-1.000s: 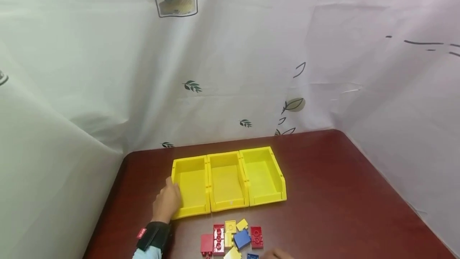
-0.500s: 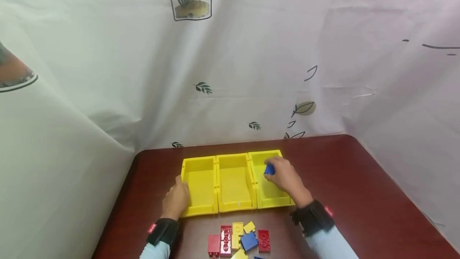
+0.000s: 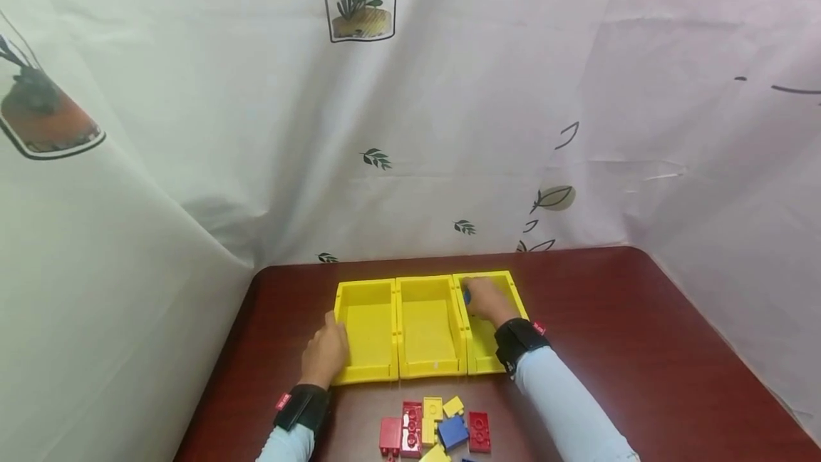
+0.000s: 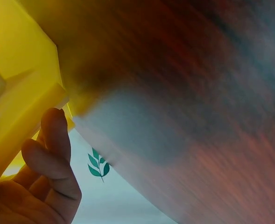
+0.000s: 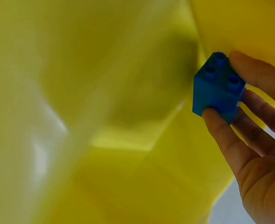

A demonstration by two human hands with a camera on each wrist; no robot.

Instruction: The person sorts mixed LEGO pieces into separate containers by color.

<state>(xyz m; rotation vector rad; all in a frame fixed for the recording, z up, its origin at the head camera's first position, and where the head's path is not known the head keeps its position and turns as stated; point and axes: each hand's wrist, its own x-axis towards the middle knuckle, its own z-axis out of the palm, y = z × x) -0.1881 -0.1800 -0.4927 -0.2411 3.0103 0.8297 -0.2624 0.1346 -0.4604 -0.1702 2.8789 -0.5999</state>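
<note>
Three yellow bins stand side by side on the table. At the outer side of the left bin [image 3: 367, 334], my left hand [image 3: 325, 353] grips the wall; the left wrist view shows its fingers curled at the yellow edge. Inside the right bin [image 3: 482, 348] is my right hand [image 3: 489, 300], pinching a blue toy building brick [image 5: 216, 95] between thumb and fingers. The brick's studs face up towards the wrist camera, close to a yellow wall. In the head view most of that brick is hidden by the hand.
In front of the bins lie several loose bricks: a blue brick [image 3: 453, 433], a red brick [image 3: 479, 432], a long red brick [image 3: 412, 428] and a yellow brick [image 3: 432, 408], among others. The middle bin [image 3: 428, 337] stands between the hands. A white curtain [image 3: 449, 113] hangs behind the table.
My right hand has come up from the table's front edge into the right bin, carrying the blue brick, and has lowered further there. The left hand stays at the left bin. The head view has shifted.
</note>
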